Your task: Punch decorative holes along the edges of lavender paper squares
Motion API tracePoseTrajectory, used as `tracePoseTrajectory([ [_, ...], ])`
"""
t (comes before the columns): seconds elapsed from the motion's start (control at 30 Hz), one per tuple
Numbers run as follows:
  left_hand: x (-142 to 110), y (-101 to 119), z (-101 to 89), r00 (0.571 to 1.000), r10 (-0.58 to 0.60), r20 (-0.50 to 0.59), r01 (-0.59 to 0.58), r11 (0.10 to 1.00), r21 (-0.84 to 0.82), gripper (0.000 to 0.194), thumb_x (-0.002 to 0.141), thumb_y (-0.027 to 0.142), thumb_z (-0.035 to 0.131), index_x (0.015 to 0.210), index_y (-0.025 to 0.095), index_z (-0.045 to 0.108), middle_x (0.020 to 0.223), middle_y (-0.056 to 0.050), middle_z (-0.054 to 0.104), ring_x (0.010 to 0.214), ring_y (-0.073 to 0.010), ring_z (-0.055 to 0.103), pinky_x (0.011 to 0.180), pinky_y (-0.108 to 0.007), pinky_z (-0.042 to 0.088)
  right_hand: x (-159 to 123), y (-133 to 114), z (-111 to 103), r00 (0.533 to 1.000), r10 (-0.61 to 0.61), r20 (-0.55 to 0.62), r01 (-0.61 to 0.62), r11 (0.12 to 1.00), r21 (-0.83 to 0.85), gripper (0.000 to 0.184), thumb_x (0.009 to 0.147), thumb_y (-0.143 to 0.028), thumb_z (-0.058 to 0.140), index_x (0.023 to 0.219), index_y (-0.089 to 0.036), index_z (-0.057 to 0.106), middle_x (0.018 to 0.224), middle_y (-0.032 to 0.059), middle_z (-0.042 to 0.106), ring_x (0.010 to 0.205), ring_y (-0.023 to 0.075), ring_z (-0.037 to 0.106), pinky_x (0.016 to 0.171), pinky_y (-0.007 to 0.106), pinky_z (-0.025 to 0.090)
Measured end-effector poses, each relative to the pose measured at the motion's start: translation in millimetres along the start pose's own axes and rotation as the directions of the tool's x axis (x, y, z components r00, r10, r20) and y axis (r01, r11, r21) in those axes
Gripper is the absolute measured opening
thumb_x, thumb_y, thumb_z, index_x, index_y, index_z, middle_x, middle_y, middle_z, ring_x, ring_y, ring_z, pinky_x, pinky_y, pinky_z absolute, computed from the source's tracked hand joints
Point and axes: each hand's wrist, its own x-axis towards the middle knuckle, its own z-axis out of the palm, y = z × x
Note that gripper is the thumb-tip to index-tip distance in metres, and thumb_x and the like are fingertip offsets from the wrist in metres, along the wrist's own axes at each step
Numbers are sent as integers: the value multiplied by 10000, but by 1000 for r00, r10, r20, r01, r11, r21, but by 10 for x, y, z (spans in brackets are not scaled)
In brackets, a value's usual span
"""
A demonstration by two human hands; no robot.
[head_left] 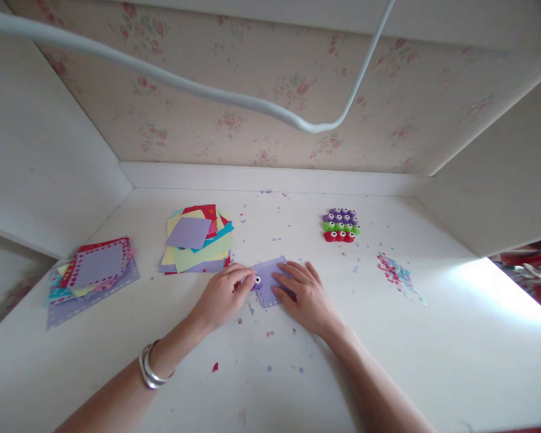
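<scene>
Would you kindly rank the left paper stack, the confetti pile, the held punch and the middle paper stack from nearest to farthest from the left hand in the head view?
From the left hand:
1. Held punch, at its fingertips
2. Middle paper stack, just beyond
3. Left paper stack, far left
4. Confetti pile, right side

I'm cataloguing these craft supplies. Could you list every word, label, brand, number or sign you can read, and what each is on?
None can be read.
Purple sheet under the right hand: no lettering visible.
Small purple gadget in the left hand, and the rows of eyed gadgets: any print is too small to tell.
</scene>
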Motion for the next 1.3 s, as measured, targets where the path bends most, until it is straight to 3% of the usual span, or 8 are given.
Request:
tracePoseTrajectory([
  [0.27,77,35,34,1000,-19,8,18,997,71,232,922,339,515,920,228,718,909,-25,712,839,-173,653,756,-308,530,-6,9,17,1000,-6,-17,6,1000,3,303,931,-381,532,1196,-310,659,1335,42,597,1282,269,487,1123,554,247],
  [0.47,227,44,15,981,-146,126,128,982,139,154,847,278,557,746,198,641,785,-23,677,705,-173,627,689,-311,493,-7,-7,10,1000,3,-23,-2,1000,5,292,930,-374,536,1182,-304,666,1331,36,601,1278,263,490,1131,537,231],
  [0.73,394,63,61,958,-157,238,104,970,220,107,756,150,522,659,195,522,680,-3,569,609,-150,535,563,-256,396,-10,-9,19,999,4,-35,-4,1000,10,289,924,-358,544,1181,-309,666,1321,41,607,1276,263,488,1124,547,236],
  [0.93,354,133,-58,955,-139,261,96,980,174,132,817,242,549,702,187,579,705,-8,628,679,-163,600,612,-255,450,-15,-8,13,998,-10,-65,11,1000,18,284,919,-370,550,1171,-315,669,1299,43,621,1264,253,500,1116,541,251],
  [1.1,232,107,-157,969,-120,216,96,988,119,175,864,301,541,789,194,657,818,-24,683,759,-178,640,696,-286,494,-12,-8,-1,999,11,-54,-9,999,37,276,926,-357,542,1171,-315,664,1312,32,613,1272,240,491,1127,531,235],
  [1.3,172,-110,-425,991,-32,130,-10,952,307,267,916,338,486,848,223,717,903,-41,682,900,-199,649,833,-320,498,-16,-9,-16,999,24,-43,-22,998,50,286,927,-341,533,1185,-318,655,1316,31,609,1277,232,487,1130,532,237],
])
